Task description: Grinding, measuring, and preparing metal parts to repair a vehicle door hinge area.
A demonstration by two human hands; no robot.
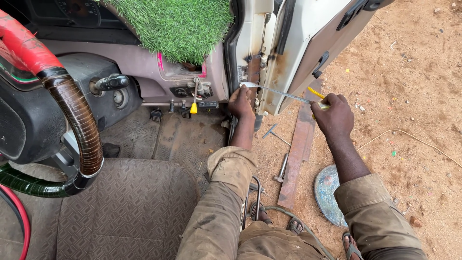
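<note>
Head view showed a tape (279,91) stretched between the two hands, which were held apart. The left hand (240,103) pressed the tape's free end against the rusty door pillar (253,72), at the edge of the cab floor (187,139). The right hand (333,115) was closed around the yellow tape case, out over the sandy ground (414,96) beside the open door (308,43).

Most of the case was hidden inside the right fist; only a yellow sliver showed by the fingers. The tape's tip was partly covered by the left fingers, so how it met the pillar could not be made out. Markings on the blade were too small to tell.

The tape's long axis ran from the pillar on the left, slightly downward to the right, across the gap at the door hinge.

Below it, a rusty steel bar (296,159) lay on the ground, with a hammer (281,168) just beside it. A round lid (327,192) lay near the right forearm.
</note>
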